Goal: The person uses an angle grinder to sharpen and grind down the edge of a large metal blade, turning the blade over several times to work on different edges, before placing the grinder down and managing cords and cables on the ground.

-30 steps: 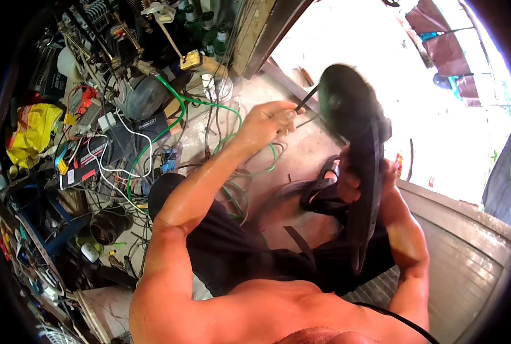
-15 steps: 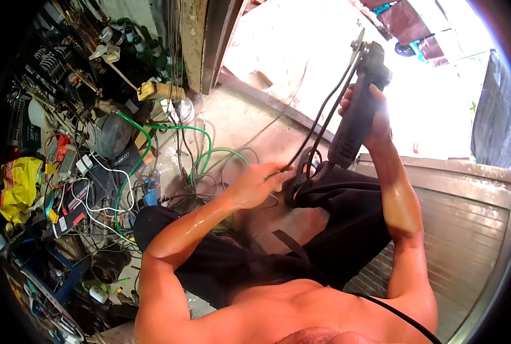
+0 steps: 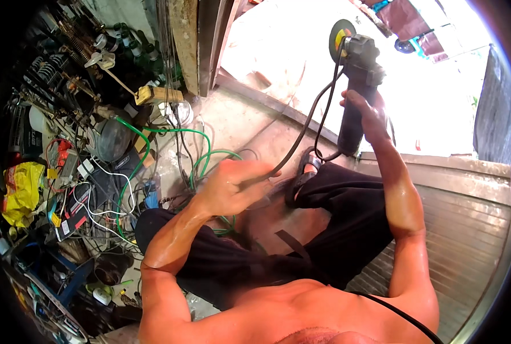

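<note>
My right hand (image 3: pixel 370 114) is wrapped round the dark body of an angle grinder (image 3: pixel 356 80), held upright at the far right. Its round disc (image 3: pixel 341 41), dark with a yellow centre, faces left at the top. A black power cord (image 3: pixel 304 123) leaves the grinder's lower end, loops up near the head and comes down to my left hand (image 3: pixel 238 186). My left fingers are closed on the cord, slightly blurred by motion. A sandalled foot (image 3: pixel 309 169) stands below the grinder.
Clutter fills the left side: green hose (image 3: pixel 209 137), white cables (image 3: pixel 126 172), a yellow bag (image 3: pixel 23 192), springs (image 3: pixel 75 43) and green bottles (image 3: pixel 149 49). A wooden post (image 3: pixel 184 46) stands by the bright doorway sill (image 3: pixel 272 106). A ribbed metal panel (image 3: pixel 456 229) lies at right.
The grinder has turned, so its disc now shows its flat face instead of its edge. My left hand has drawn back left with the cord.
</note>
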Tool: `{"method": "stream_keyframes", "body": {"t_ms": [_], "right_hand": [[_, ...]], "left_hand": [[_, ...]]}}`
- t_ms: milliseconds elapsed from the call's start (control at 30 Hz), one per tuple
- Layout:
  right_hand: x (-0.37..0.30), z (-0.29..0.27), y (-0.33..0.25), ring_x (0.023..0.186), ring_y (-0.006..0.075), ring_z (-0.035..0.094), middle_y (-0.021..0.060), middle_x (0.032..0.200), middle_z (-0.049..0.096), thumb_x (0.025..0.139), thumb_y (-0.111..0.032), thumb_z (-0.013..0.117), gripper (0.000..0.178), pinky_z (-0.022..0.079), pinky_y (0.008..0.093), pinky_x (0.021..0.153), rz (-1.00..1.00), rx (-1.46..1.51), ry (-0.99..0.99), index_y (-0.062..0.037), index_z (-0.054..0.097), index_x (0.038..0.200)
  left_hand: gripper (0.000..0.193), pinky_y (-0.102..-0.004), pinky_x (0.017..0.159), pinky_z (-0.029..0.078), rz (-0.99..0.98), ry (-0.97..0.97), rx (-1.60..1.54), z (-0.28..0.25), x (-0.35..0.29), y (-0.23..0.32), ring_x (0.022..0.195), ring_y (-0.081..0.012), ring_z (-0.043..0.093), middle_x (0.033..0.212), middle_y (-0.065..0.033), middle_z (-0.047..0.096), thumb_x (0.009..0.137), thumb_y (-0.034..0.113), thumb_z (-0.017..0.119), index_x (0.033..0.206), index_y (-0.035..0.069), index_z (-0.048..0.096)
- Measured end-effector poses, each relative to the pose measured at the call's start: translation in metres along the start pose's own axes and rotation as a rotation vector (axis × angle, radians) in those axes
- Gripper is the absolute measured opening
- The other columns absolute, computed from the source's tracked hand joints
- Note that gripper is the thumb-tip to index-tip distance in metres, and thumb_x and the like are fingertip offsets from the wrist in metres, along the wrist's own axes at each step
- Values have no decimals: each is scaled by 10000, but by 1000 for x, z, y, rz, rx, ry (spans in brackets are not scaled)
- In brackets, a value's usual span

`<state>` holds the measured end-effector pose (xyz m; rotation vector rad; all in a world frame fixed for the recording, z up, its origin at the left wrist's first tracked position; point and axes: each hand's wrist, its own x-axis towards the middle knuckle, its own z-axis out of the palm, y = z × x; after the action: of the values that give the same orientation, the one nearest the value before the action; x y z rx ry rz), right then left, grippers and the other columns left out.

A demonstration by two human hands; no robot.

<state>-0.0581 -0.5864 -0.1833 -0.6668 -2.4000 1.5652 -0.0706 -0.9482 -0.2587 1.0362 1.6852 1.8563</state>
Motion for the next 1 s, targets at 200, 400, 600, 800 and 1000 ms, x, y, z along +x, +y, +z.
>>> {"method": "stream_keyframes", "body": {"t_ms": [200, 400, 600, 800, 1000], "right_hand": [[-6, 12, 3, 911, 183, 687, 90, 1002, 698, 905, -300, 771, 455, 531, 346, 869, 27, -213, -115, 0, 619, 1212], [-9, 23, 1, 958, 178, 685, 87, 1041, 704, 928, -340, 762, 490, 521, 341, 916, 3, -295, -86, -1, 613, 1249], [-8, 47, 0, 915, 165, 702, 94, 1011, 747, 944, -392, 769, 448, 559, 331, 855, -13, 238, 88, -14, 663, 1161], [-16, 70, -28, 908, 244, 705, 127, 1004, 715, 996, -484, 673, 520, 593, 416, 888, 179, 964, -123, 7, 642, 1162], [-18, 45, -23, 965, 287, 701, 182, 1035, 672, 993, -544, 630, 657, 606, 432, 951, 605, 1443, -587, 80, 567, 1189]], "left_hand": [[243, -332, 640, 526, 135, 22, 24, -14, -1, 14, 696, -273, 685, 875, -135, 736, 897, 66, 757, 1135, 19, 751], [338, -309, 683, 542, 66, -79, -88, -2, -3, 20, 741, -198, 704, 918, -117, 754, 943, 94, 715, 1264, -9, 705], [363, -289, 731, 510, -111, -185, -504, 90, -11, 14, 774, -105, 581, 847, -22, 628, 1099, 179, 555, 1416, 9, 611], [332, -287, 782, 522, -442, -195, -722, 124, -2, -69, 865, -95, 631, 900, -2, 657, 1111, 165, 528, 1380, 0, 630], [201, -339, 788, 543, -120, -61, 88, 56, 11, -87, 884, -183, 707, 951, -135, 749, 953, 214, 767, 1033, 29, 767]]}}
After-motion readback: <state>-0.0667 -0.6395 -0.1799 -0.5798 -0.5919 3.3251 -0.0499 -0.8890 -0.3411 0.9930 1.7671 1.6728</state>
